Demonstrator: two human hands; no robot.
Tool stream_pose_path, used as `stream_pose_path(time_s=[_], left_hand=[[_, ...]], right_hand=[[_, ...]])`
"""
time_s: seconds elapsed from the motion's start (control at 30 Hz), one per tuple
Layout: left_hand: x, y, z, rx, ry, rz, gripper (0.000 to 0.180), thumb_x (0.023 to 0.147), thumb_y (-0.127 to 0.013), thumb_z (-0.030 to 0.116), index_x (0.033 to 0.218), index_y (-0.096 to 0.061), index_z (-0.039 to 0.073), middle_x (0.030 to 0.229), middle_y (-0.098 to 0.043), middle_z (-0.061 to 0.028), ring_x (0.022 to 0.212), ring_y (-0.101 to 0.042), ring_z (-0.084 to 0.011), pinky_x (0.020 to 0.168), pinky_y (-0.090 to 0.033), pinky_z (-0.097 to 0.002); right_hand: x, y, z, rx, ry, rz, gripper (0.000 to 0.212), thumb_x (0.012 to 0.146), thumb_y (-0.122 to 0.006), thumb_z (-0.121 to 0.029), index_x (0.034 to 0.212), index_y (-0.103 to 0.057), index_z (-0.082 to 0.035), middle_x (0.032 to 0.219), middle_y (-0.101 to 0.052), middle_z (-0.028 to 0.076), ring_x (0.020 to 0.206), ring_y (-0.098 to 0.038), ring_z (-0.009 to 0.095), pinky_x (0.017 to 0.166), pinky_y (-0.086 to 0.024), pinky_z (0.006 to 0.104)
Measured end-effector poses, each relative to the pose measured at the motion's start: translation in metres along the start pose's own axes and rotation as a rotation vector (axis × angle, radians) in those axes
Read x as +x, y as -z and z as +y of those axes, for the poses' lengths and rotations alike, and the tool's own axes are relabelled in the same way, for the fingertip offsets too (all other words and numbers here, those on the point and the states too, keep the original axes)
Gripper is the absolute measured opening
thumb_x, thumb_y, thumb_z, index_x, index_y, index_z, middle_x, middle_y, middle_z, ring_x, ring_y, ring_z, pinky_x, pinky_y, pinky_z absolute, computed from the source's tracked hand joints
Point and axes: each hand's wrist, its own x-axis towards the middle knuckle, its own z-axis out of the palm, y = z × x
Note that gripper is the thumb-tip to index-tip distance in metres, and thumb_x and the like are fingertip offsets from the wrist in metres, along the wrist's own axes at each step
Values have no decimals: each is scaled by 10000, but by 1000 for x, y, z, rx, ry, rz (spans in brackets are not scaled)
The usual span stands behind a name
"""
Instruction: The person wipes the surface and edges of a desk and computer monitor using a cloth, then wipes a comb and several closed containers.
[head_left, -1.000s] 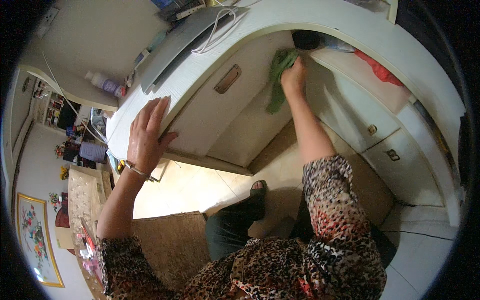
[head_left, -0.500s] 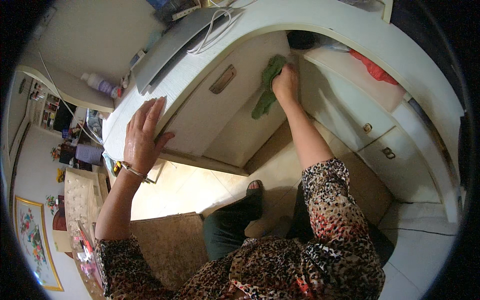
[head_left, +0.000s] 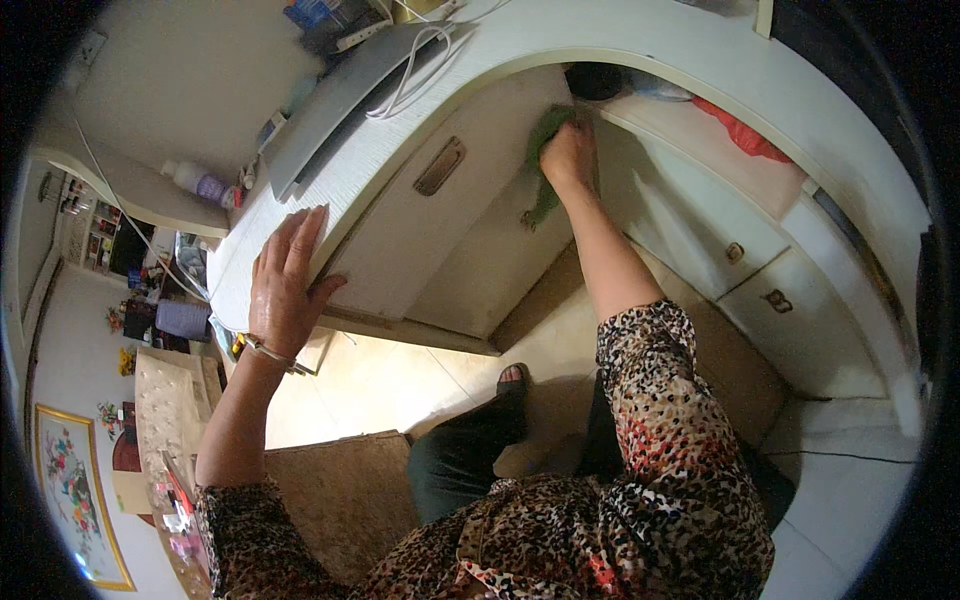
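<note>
Holds one green cloth (head_left: 546, 126) in the right hand (head_left: 570, 160), with fingers closed around its upper part and one loose end trailing below the fist. Sets the cloth against one white panel (head_left: 395, 245) beneath one white desk (head_left: 560, 30), near the inner corner, to the right of one recessed handle (head_left: 440, 167). Rests the left hand (head_left: 285, 275) open at the desk edge, with nothing in its grasp: four fingers over the top, one thumb apart and near the panel. Wears one bracelet (head_left: 268, 352) on the left wrist and two patterned sleeves (head_left: 645, 370).

At right, two cupboard fronts (head_left: 690, 190), with one pull (head_left: 735, 252) on each. Above these, within the desk opening, one red bag (head_left: 740, 130) and one dark round item (head_left: 595, 82). On the desk, one grey board (head_left: 340, 112), with one white cable (head_left: 405, 85) looped across its right end; farther left, one bottle (head_left: 200, 185). At lower centre, one sandal (head_left: 512, 380) on one foot; to its left, one brown block (head_left: 340, 490). On the floor at right, one dark cord (head_left: 840, 457). At far left, one gilt-framed picture (head_left: 80, 495)
</note>
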Motion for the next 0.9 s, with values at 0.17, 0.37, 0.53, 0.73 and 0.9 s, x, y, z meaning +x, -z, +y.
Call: stream_pose_path(time_s=[0.17, 0.37, 0.53, 0.73, 0.9], left_hand=[[-4, 0, -2, 14, -5, 15, 832, 708, -814, 93, 1456, -453, 139, 1394, -513, -159, 1284, -490, -376, 1067, -421, -447], [1, 1, 2, 21, -21, 19, 842, 704, -820, 115, 1460, -449, 131, 1398, -509, -159, 1285, -490, -372, 1074, -416, -449], [-6, 2, -3, 12, -4, -7, 859, 697, -821, 110, 1467, -442, 149, 1412, -493, -153, 1287, -484, -366, 1073, -412, -450], [1, 0, -1, 16, -33, 15, 886, 690, -822, 91, 1478, -424, 167, 1420, -490, -150, 1285, -484, -367, 1072, -409, -452], [-7, 4, -2, 18, 2, -4, 917, 673, -829, 74, 1484, -413, 172, 1431, -483, -143, 1293, -480, -361, 1073, -406, -451]], right_hand=[[31, 27, -44, -112, 184, 134, 417, 869, -525, 10, 1283, -510, 63, 1181, -550, 311, 1115, -534, 449, 975, -438, 507], [34, -3, -9, 6, 61, 239, 419, 821, -532, 50, 1239, -526, 78, 1175, -552, 313, 1118, -529, 455, 954, -454, 505], [29, 19, -40, -43, 70, 75, 387, 857, -497, 27, 1238, -549, 70, 1219, -562, 310, 1117, -529, 462, 979, -428, 494], [-32, 17, -68, 4, 411, 249, 417, 831, -479, 46, 1241, -544, 92, 1118, -524, 253, 1042, -494, 419, 944, -410, 502], [-41, 21, -69, 54, 442, 124, 409, 811, -515, 40, 1215, -553, 90, 1131, -530, 249, 1022, -507, 429, 932, -420, 496]])
